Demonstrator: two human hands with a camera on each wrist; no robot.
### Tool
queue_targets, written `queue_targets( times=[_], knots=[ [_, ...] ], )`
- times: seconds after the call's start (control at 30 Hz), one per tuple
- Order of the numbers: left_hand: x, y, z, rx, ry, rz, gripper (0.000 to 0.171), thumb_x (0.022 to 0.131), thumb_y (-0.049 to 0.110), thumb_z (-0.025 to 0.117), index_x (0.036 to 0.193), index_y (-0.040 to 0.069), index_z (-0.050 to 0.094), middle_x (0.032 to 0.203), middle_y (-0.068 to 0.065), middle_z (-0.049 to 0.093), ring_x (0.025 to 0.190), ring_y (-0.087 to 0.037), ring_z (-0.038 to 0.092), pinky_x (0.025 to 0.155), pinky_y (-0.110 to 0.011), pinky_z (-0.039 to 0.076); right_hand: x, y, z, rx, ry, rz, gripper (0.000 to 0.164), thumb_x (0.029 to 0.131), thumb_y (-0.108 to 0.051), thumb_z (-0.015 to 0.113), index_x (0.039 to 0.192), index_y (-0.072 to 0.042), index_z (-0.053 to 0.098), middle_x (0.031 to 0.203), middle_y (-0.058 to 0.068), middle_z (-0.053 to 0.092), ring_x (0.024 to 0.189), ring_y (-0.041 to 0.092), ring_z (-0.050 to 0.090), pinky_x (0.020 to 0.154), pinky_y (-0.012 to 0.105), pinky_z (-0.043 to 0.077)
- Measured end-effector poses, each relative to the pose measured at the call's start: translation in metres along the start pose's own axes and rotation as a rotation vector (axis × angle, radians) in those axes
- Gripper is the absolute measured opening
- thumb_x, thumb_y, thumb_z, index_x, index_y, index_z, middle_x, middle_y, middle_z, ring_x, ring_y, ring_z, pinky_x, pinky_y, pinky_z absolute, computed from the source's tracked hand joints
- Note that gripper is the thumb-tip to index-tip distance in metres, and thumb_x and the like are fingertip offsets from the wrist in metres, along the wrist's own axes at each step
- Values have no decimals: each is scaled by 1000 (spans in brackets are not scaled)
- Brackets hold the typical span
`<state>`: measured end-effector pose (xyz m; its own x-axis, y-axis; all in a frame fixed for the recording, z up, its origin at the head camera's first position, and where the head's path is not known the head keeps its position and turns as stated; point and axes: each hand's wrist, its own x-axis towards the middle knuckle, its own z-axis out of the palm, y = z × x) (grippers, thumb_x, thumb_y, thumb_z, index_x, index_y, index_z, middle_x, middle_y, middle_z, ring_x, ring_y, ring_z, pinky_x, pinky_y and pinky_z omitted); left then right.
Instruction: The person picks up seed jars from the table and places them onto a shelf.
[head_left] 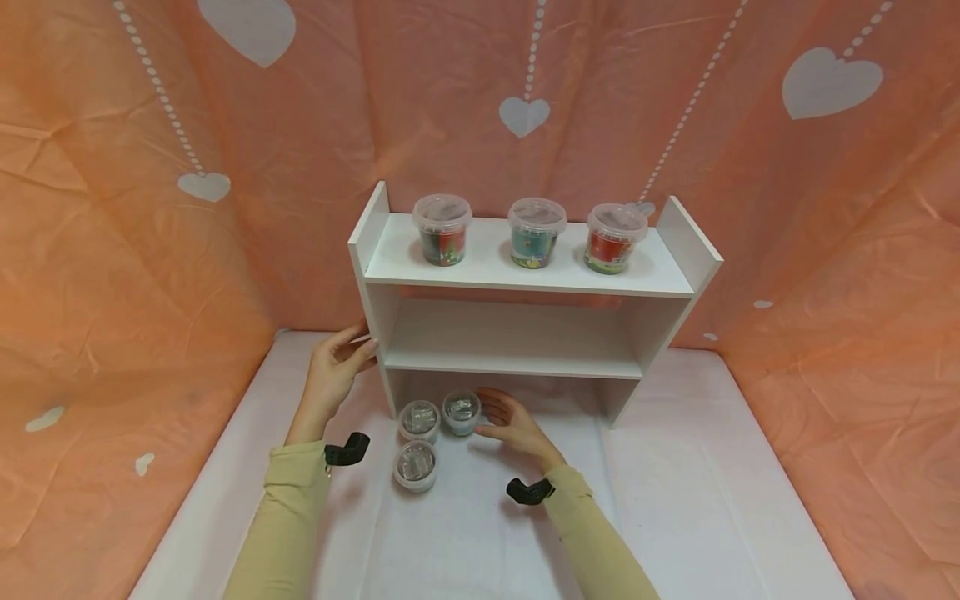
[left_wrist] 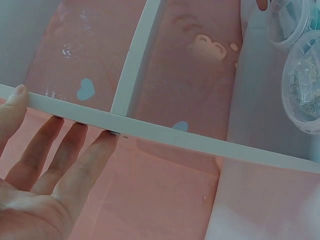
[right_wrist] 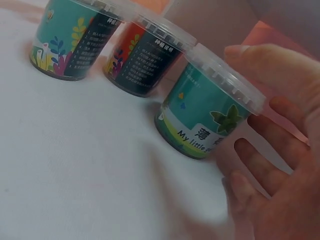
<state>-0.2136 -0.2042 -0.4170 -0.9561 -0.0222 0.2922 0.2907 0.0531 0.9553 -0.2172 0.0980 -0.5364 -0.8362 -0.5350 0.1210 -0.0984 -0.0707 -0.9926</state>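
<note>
The front part of the left side panel (left_wrist: 165,135) of a white shelf unit (head_left: 513,333) was touched by the left hand (head_left: 333,375), its fingers extended and spread apart against the outer face, with the thumb laid at the front edge. By the right hand (head_left: 517,421), a teal tub (right_wrist: 200,105) with a clear lid and a printed green leaf was flanked on its right, the fingers spaced apart and slightly bent, the thumb beside the lid; whether the tub was touched could not be told. The teal tub was stood upright on the white table cover (head_left: 555,533), near the foot of the left side panel. Just beside it a red-and-black tub (right_wrist: 145,55) was placed, and past that a second teal tub (right_wrist: 65,40), both upright and lidded. On the top board three more lidded tubs (head_left: 532,246) were set in a spaced row. Behind everything an orange-pink backdrop (head_left: 450,100) was hung, printed with white hearts
</note>
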Motion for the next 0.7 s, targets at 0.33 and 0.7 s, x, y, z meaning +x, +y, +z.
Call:
queue_targets(
  times=[0.33,0.7],
  knots=[
    [0,1,0,8,-8,1,42,93,1,60,133,-8,50,127,-29,51,96,-5,62,84,-33,54,2,-8,7,-34,7,9,69,82,17,65,140,18,28,142,34,31,130,48,31,110,58,25],
    [0,-2,-1,19,-10,9,46,93,5,62,135,-8,49,124,-18,56,98,-7,62,84,-32,54,5,-7,9,-119,4,28,70,83,10,68,141,14,30,143,31,33,131,44,33,110,52,28]
  ],
)
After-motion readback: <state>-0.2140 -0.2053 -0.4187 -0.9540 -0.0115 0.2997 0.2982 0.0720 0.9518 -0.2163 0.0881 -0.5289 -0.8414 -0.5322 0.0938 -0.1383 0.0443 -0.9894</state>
